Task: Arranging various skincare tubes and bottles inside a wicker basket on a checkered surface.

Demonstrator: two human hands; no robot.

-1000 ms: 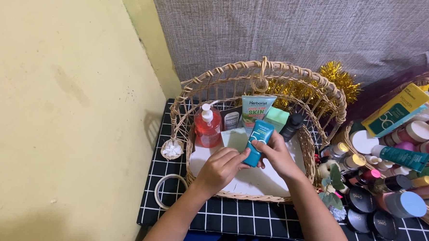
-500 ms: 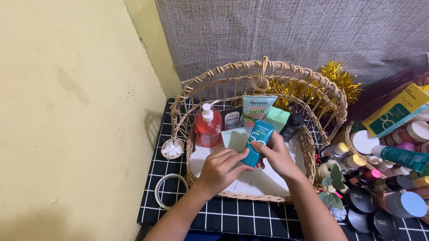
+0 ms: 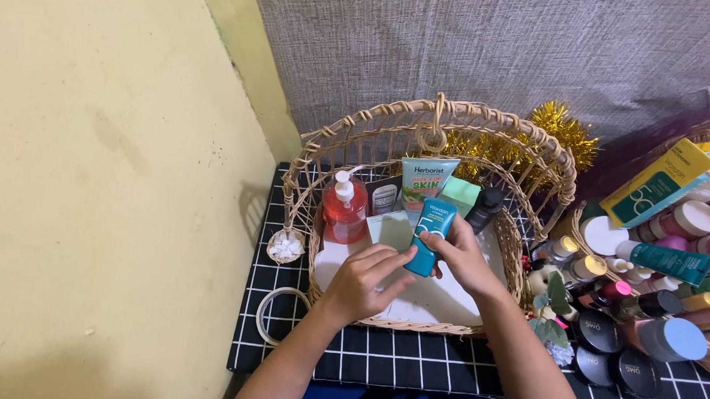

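Arranging: we set toiletries into a wicker basket (image 3: 357,144) on a black grid cloth (image 3: 412,361).
Basket: red pump bottle (image 3: 343,210) at nine o'clock, green tube (image 3: 424,182) at twelve already upright; white floor partly bare.
Right hand (image 3: 462,258): fingers clamped on a teal tube (image 3: 431,233), centre, tilted.
Left hand (image 3: 363,281): fingers together, steadying its base.

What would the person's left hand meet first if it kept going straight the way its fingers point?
The left hand points up and right, toward the teal tube held by the right hand. Its fingertips seem to touch the tube's lower end already, so the tube comes first, though depth is unclear.
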